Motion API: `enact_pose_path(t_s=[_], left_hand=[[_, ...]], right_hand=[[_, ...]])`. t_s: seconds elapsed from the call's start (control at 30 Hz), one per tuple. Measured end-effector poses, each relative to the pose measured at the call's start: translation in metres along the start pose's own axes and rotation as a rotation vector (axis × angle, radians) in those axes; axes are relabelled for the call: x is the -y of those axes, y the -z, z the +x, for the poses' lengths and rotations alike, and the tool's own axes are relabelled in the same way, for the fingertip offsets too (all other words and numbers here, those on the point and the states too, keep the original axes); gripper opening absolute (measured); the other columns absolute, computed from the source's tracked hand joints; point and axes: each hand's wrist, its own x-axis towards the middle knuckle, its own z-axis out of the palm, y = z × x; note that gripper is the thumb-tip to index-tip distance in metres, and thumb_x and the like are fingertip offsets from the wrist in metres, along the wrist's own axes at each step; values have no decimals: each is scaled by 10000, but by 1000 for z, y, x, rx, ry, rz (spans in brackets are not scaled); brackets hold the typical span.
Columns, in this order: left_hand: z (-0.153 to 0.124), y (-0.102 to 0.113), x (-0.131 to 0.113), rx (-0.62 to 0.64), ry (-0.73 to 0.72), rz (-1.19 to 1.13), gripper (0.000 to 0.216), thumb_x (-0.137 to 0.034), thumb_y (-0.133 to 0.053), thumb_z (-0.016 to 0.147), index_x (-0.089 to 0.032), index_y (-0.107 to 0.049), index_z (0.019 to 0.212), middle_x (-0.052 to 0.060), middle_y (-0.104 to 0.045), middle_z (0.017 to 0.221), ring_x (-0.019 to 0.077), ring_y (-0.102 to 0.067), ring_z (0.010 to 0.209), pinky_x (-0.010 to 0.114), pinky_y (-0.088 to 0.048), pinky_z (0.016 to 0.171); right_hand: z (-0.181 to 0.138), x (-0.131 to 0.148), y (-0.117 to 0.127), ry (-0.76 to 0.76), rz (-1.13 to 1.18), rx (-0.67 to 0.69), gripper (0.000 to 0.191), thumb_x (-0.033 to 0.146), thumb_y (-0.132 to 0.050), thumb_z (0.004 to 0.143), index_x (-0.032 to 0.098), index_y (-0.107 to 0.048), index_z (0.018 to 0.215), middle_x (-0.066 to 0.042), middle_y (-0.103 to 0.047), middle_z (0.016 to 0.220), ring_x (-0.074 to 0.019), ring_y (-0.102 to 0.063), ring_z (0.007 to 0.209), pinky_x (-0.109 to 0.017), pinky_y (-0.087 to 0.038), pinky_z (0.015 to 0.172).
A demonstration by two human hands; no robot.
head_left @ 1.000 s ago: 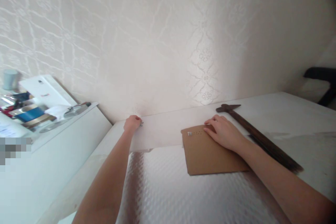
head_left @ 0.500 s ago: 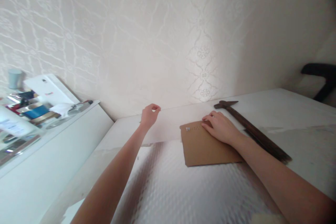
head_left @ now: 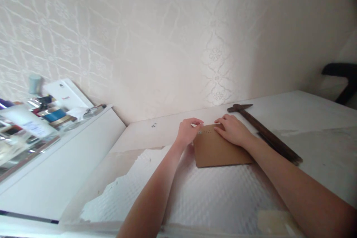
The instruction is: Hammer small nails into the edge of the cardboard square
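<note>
A brown piece of cardboard (head_left: 220,152) lies on the work surface, with a row of small holes and a tiny silvery bit near its far left corner. My right hand (head_left: 232,129) rests on its far right part, fingers at the far edge and thumb on its face, holding it. Beside that far left corner, my left hand (head_left: 189,131) has thumb and forefinger pinched together; what they hold, if anything, is too small to make out. Several small dark metal pieces (head_left: 153,125) lie near the wall to the left.
A wooden-handled hammer (head_left: 262,130) lies right of the cardboard. Bubbled plastic sheeting (head_left: 217,197) with a torn edge covers the near surface. At left, a white cabinet (head_left: 69,163) carries a white box (head_left: 68,93), a tape roll and other items. The patterned wall (head_left: 167,52) rises behind.
My left hand has moved right, from near the wall to the cardboard's far left corner, uncovering the small metal pieces. My right hand stays on the cardboard. The view has shifted slightly.
</note>
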Motion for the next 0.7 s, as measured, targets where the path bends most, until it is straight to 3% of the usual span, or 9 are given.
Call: enact_pose_path(t_s=[0.2, 0.5, 0.7], left_hand=[[-2, 3, 4, 26, -25, 19, 174, -227, -586, 785, -184, -731, 869, 24, -726, 860, 122, -605, 673, 236, -470, 703], [-5, 1, 4, -30, -69, 70, 210, -294, -568, 815, -207, -739, 898, 17, -730, 914, 145, -587, 728, 256, -453, 729], [-6, -2, 6, 44, -84, 54, 203, -246, -569, 802, -204, -745, 893, 12, -736, 885, 150, -617, 777, 248, -457, 780]], right_hand=[[0, -1, 0, 20, 6, 0, 357, 339, -461, 882, 126, -644, 1102, -143, -600, 1039, -277, -535, 1008, -380, -407, 907], [-1, -4, 2, 38, -13, -10, 356, 343, -465, 880, 124, -646, 1095, -137, -613, 1019, -265, -551, 977, -371, -417, 885], [-1, -6, 2, 51, -11, -12, 365, 339, -463, 880, 119, -638, 1111, -138, -621, 1020, -269, -550, 991, -375, -416, 884]])
